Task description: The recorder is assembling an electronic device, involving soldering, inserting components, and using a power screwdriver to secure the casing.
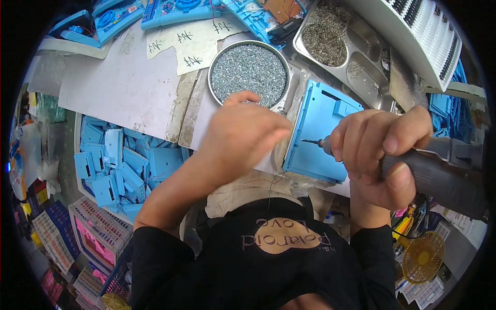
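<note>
My right hand is wrapped round a dark electric screwdriver. The thin bit points left, over a light-blue plastic panel with a slot and raised edges. My left hand, slightly blurred, is at the near rim of a round metal bowl full of small silver screws. One finger reaches over the rim onto the screws. The other fingers look curled in, and whatever they hold is hidden. Between the bowl and my right hand lies the panel, flat on the worktop.
A bin of blue plastic parts stands at the left. Blue housings line the far edge. Beyond the panel sits a metal tray with more screws. A white rack rises far right, and a yellow fan is near right.
</note>
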`<state>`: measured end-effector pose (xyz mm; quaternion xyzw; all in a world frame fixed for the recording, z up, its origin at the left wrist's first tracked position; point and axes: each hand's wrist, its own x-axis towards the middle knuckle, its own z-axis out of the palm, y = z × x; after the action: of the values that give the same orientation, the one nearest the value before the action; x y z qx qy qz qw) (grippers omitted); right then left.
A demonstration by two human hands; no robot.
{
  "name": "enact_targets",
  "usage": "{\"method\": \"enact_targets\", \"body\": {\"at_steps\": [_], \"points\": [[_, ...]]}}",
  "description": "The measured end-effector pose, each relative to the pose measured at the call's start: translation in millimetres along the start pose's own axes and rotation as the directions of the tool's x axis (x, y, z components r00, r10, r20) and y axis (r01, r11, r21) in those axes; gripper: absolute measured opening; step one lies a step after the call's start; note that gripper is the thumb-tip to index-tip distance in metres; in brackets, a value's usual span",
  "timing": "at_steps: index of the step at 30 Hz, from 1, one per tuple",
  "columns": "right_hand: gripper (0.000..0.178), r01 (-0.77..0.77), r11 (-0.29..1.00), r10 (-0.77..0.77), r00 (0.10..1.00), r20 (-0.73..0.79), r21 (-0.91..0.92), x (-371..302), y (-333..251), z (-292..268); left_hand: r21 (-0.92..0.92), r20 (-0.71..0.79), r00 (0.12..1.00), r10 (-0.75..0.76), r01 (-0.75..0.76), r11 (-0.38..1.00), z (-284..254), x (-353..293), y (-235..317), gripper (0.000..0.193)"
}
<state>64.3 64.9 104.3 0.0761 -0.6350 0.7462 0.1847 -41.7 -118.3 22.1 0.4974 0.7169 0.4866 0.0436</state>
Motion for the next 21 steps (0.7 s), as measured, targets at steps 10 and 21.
{"method": "enact_targets", "body": {"at_steps": [10,21], "points": [[0.033,-0.132,0.979,0.126,0.991,-0.049,-0.153,-20,24,12,0.198,-0.014,0.999,-0.035,0.037,0.979,0,-11,-4,0.02],[0.022,-0.011,0.997,0.018,0.996,0.086,-0.08,-12,24,3,0.086,-0.01,0.996,0.087,-0.086,0.993,19,-30,9,0.018]]}}
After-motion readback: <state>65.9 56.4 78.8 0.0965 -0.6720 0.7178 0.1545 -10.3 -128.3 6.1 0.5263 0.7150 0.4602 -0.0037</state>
